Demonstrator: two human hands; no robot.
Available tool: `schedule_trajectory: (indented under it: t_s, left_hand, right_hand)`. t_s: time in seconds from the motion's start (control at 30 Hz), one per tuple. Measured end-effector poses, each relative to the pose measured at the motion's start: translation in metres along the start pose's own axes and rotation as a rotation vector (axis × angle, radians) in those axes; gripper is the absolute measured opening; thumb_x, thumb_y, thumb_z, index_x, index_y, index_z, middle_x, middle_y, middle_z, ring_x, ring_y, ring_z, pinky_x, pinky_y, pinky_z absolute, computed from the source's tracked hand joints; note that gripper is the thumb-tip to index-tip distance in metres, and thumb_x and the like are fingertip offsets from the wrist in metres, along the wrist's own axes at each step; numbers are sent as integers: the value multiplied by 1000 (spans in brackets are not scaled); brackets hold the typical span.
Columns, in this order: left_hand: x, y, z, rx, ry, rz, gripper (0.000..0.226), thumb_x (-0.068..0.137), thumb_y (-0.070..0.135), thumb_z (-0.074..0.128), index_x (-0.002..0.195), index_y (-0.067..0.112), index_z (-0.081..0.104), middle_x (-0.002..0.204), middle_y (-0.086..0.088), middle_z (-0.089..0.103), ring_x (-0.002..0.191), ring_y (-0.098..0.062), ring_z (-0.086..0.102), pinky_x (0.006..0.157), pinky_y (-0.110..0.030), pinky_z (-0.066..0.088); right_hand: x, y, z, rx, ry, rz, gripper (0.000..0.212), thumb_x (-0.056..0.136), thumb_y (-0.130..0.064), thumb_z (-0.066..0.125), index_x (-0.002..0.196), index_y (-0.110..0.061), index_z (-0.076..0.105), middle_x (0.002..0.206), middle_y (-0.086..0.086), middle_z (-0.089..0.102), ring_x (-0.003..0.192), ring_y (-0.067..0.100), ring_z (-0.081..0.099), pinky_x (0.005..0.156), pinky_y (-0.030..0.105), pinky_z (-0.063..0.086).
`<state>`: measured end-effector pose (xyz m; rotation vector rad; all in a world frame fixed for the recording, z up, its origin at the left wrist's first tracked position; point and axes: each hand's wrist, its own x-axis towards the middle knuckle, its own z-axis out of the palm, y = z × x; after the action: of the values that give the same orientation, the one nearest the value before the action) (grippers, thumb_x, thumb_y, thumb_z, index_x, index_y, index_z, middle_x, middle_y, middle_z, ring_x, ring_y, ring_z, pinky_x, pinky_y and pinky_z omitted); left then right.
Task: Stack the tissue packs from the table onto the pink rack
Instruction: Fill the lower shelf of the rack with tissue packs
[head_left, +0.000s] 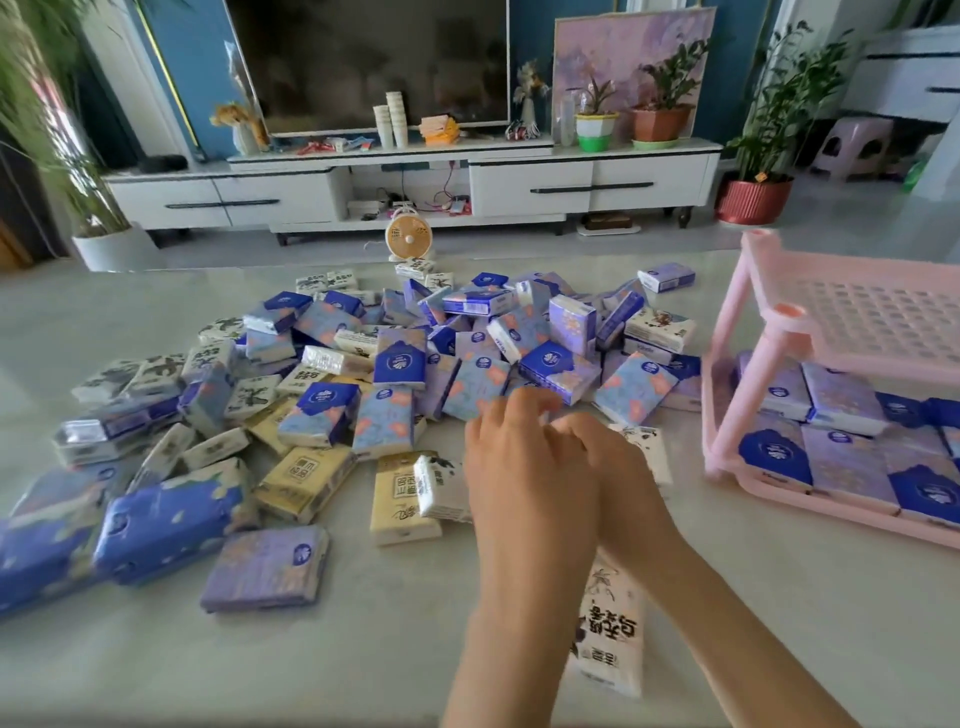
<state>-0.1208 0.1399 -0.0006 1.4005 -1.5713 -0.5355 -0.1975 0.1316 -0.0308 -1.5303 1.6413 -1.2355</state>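
Observation:
A big heap of tissue packs (400, 358), blue, purple floral, white and yellow, covers the middle of the pale table (156, 665). The pink rack (727, 374) stands at the right; its lower shelf holds several purple and blue packs (841, 405), and its perforated upper shelf (857, 312) shows nothing on it. My left hand (519, 467) and my right hand (618, 467) are side by side at the heap's near edge, with blurred, curled fingers over a floral pack (478, 389). I cannot make out a hold. A white pack with black lettering (608, 639) lies under my right forearm.
Beyond the table's far edge a small orange fan (409, 239) sits on the floor before a white TV cabinet (530, 182). Potted plants (753, 197) stand at both sides, and a pink stool (857, 145) is far right. Bare tabletop lies near me at the left and front.

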Motion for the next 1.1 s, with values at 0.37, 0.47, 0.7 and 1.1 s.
schedule_trajectory:
  t_s: [0.37,0.47,0.7,1.1]
  left_hand:
    - [-12,-104,-57,316,-248,210,64,79,40,68,135,34,37,139,20,29,131,-1,28,106,-21,20]
    - [-10,-107,-53,308,-217,148,76,78,40,69,136,43,20,138,26,20,131,4,14,103,-11,8]
    - [6,-101,-55,266,-232,36,95,74,42,71,141,43,5,138,14,33,124,0,20,103,-26,20]
    - [30,-94,-49,353,-236,211,55,87,2,52,138,20,40,146,4,35,132,-13,24,102,-18,15]
  right_hand:
    - [57,11,17,-348,200,-140,39,83,1,51,121,-6,51,120,11,54,115,26,47,97,34,38]
    - [78,28,8,-573,292,-93,43,86,-11,55,127,-8,45,128,12,49,120,29,41,98,35,30]
    - [99,46,9,-864,193,-29,59,89,-32,52,139,-13,27,132,12,45,124,32,35,98,40,26]
    - [66,24,1,-473,279,7,50,77,-24,65,122,-10,48,117,12,52,111,29,44,89,34,34]
